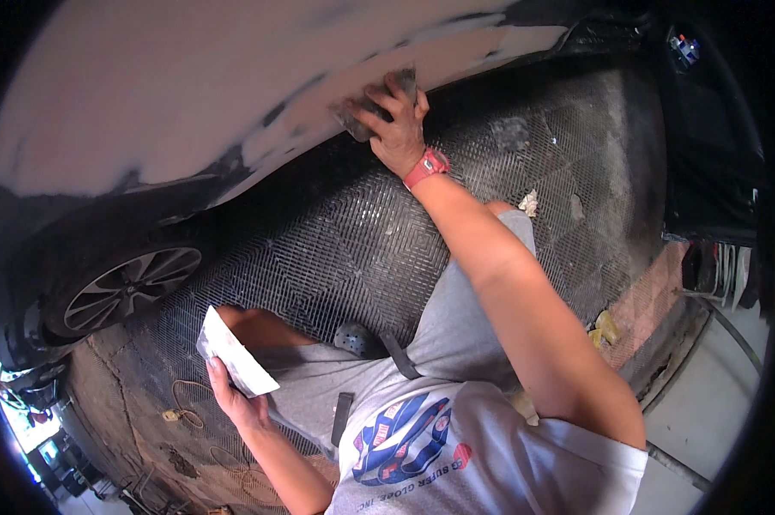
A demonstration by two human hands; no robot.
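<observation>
My right hand [398, 129] is stretched up against the car's lower side panel [319, 112]. Its fingers grip a dark, flat sanding pad [353, 127] that lies on the panel. The panel is a dull pinkish grey with darker patches along its lower edge. Down at my left, beside my bent knee, my left hand [233, 396] pinches a stiff white folded sheet [237, 356]. That sheet is apart from the car.
An alloy wheel [132, 290] stands at the left under the car. Black ribbed matting [345, 249] covers the floor. A yellowish cord [175, 415] lies lower left, yellow crumpled scraps [605, 328] lie at the right, and a hose [735, 330] runs along the right edge.
</observation>
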